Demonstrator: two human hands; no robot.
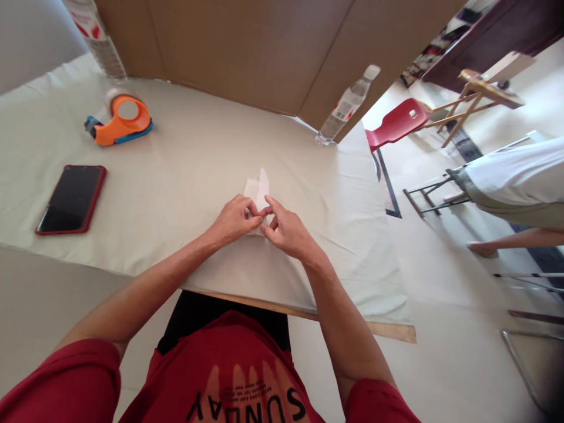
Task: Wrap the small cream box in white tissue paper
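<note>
Red shirt (233, 352) is seen at six o'clock. On the table (198, 153), at centre, thin white paper (263, 189) is folded, its long axis six-to-twelve, its narrow flap pointed toward twelve. Its lower end is flanked by left hand (235, 218), fingertips drawn close, and right hand (287, 230), thumb and forefinger parted; any grip cannot be told.
</note>
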